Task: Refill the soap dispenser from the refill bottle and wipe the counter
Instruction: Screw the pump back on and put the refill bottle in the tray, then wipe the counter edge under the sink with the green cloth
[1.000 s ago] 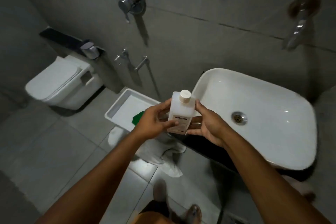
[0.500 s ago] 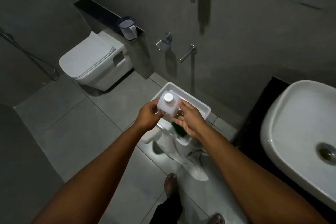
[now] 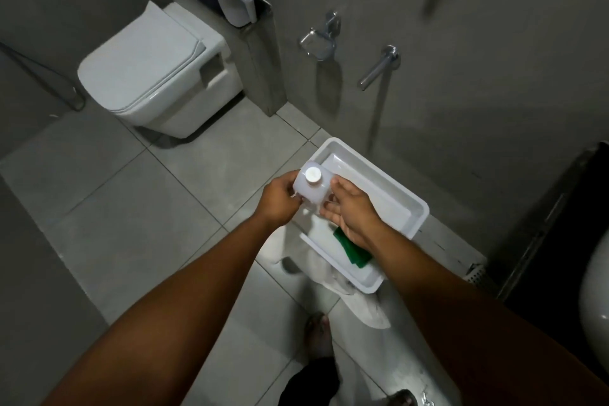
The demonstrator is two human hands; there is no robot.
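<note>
A white plastic refill bottle [image 3: 312, 188] with a round white cap is upright between both hands, above the left end of a white rectangular tray [image 3: 400, 194] on the floor. My left hand [image 3: 279, 198] grips the bottle's left side. My right hand [image 3: 354, 209] rests against its right side with the fingers spread along it. A green cloth [image 3: 352, 250] lies in the tray under my right wrist. The soap dispenser is not in view.
A white cloth [image 3: 356, 300] lies on the floor tiles under the tray's near end. A toilet [image 3: 148, 66] stands at the upper left, a grey cup [image 3: 234, 0] on the ledge behind it. The sink's rim [image 3: 593, 290] and dark counter [image 3: 557, 234] show at the right edge.
My view has swung left and down, from the sink to the floor tray. Both hands carried the bottle from beside the sink to above the tray's left end.
</note>
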